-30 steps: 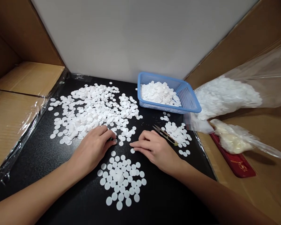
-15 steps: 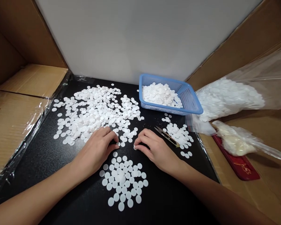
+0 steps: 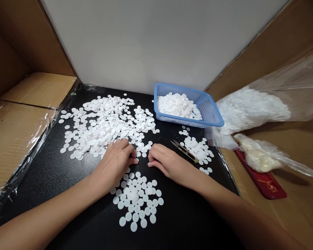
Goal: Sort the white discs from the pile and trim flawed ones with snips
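Observation:
My left hand [image 3: 119,156] is closed, palm down, with thumb and fingertips pinched at the edge of a small white disc [image 3: 137,160]. Its fingers hide much of that disc. A short gap to the right, my right hand [image 3: 168,162] is closed too, a sliver of another white disc [image 3: 149,164] showing between its thumb and fingers. Below both hands lies a loose spread of flat white discs [image 3: 137,209] on the black tabletop [image 3: 75,187]. Behind them is a large heap of the same discs [image 3: 101,130].
A blue mesh basket [image 3: 190,122] with white discs stands at the back. Thread snips [image 3: 184,151] lie beside a small disc pile [image 3: 198,149]. To the right are a clear bag of white pieces [image 3: 253,109], a knotted bag [image 3: 261,152] and a red packet [image 3: 270,185]. Cardboard [image 3: 18,128] borders the left.
My left hand has shifted a little right, closer to my right hand. The right hand stays nearly in place, its fingers slightly more curled. The view has moved slightly.

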Available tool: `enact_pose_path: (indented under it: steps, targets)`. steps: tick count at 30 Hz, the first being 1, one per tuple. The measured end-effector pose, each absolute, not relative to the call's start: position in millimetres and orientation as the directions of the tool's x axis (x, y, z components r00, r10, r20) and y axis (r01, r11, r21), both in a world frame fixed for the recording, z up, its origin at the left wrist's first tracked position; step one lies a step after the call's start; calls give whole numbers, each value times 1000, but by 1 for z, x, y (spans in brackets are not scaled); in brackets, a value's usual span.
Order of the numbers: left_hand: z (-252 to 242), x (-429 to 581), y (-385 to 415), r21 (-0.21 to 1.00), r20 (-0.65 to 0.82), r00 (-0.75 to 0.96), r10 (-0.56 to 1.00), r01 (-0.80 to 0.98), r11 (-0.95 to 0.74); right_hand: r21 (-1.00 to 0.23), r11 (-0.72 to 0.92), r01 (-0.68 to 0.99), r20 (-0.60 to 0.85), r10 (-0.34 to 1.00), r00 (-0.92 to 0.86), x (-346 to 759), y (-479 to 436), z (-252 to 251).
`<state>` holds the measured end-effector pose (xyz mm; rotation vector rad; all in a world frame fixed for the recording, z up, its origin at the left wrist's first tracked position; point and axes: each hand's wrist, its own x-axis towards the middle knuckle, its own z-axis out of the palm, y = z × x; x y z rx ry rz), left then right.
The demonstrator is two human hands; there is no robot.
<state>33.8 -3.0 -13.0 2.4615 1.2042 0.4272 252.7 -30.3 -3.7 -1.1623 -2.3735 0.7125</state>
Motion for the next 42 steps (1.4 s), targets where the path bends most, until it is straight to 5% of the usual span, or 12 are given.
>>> enact_pose_path:
  steps: [8, 16, 24, 32, 37, 42]
  targets:
    - [-16, 28, -7, 511, 191, 665, 722, 561, -652, -411, 724, 554, 328, 684, -651, 251, -37, -15]
    - [-15, 26, -8, 530, 161, 660, 734, 569, -629, -551, 700, 454, 276, 666, -693, 262, -37, -8]
    - [-8, 8, -14, 230, 310, 821, 479, 423, -876, -501, 573, 648, 324, 819, -474, 244, -21, -11]
    - [-2, 4, -7, 475, 255, 732, 632, 474, -741, -174, 694, 698, 369, 703, -607, 229, -17, -15]
    - [-1, 6, 0, 535, 279, 604, 746, 547, -644, -295, 690, 661, 341, 723, -601, 240, -26, -13]
    - [-8, 12, 1, 477, 262, 632, 729, 572, -667, -256, 742, 620, 348, 669, -657, 244, -33, -13]
